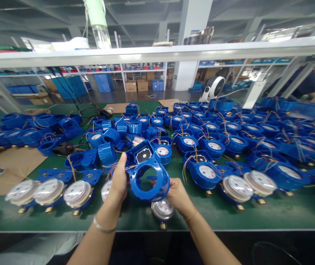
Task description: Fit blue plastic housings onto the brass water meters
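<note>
Between my two hands a blue plastic water meter housing (161, 186) is held up above the bench, its round ring opening facing me. My left hand (119, 180), with a bracelet at the wrist, grips the housing's left side, thumb pointing up. On the other side my right hand (180, 195) has its fingers closed on the ring's right edge; some fingertips are hidden behind it. Just below the ring sits a water meter (162, 210) with a clear top and brass fitting, partly covered by the housing. Another meter dial (106, 190) shows beside my left wrist.
Several bare meters (77, 193) stand along the front left of the green bench (135, 224), and more (237, 187) at the right. Assembled blue meters (207, 173) with loose wires crowd the middle and right. A white fan (214, 88) stands behind; a shelf (146, 52) spans above.
</note>
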